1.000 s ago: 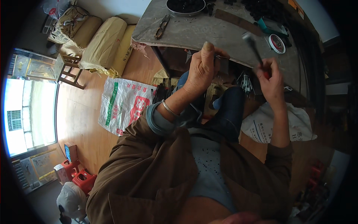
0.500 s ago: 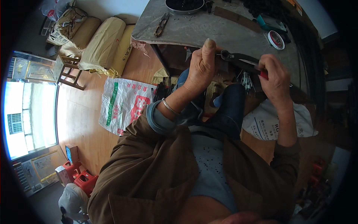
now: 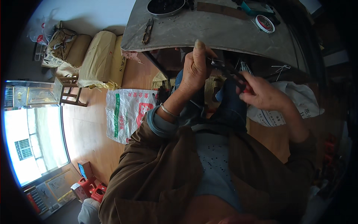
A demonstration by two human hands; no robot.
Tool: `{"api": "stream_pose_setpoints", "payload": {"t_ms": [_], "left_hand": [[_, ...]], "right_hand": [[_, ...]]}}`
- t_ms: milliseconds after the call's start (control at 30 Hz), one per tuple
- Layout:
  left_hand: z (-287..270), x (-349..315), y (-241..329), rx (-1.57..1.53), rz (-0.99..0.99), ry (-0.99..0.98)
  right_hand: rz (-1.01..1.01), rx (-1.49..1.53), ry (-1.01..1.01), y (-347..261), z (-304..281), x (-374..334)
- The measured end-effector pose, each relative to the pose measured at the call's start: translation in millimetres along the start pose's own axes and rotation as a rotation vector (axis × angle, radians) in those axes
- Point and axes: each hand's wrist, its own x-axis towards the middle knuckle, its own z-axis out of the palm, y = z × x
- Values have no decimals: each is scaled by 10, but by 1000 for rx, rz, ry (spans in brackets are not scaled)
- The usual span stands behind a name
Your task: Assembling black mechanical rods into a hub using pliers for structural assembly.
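My left hand is closed with its thumb up, just off the table's front edge. Its fingers pinch something small, mostly hidden; a thin bright wire-like tip shows beside them. Dark pliers with a red grip reach from my right hand, whose fingers are wrapped round the handles. The plier jaws sit right next to the left fingertips, at the small piece. Whether the jaws touch it I cannot tell.
On the grey table are a bowl of black pieces, a cutting tool, a flat brown bar, a green tray and a round tin. Thin metal rods and white sacks lie lower.
My right hand has come down and a little left, turning the pliers so they slant down to the right. The left hand stays closed, slightly further left. The whole view has shifted.
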Motion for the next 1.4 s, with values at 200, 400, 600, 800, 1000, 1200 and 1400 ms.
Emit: {"api": "stream_pose_setpoints", "payload": {"t_ms": [200,400,600,800,1000,1200,1400], "left_hand": [[-157,-48,-16,-34,3,-91],[-247,-132,9,33,67,-91],[-363,-101,39,-66,-77,-142],[-338,-113,-43,-35,-71,-210],[-346,-145,-20,-96,-67,-161],[-322,-176,-181,-97,-46,-253],[-310,-226,-159,-119,-101,-246]], "right_hand": [[7,774,-133,96,125,-42],[188,389,-326,-66,60,85],[3,536,-38,-134,0,66],[61,999,-541,-10,9,78],[-63,112,57,-161,-91,110],[163,881,-238,-3,403,-22],[-29,-170,22,-72,141,90]]}}
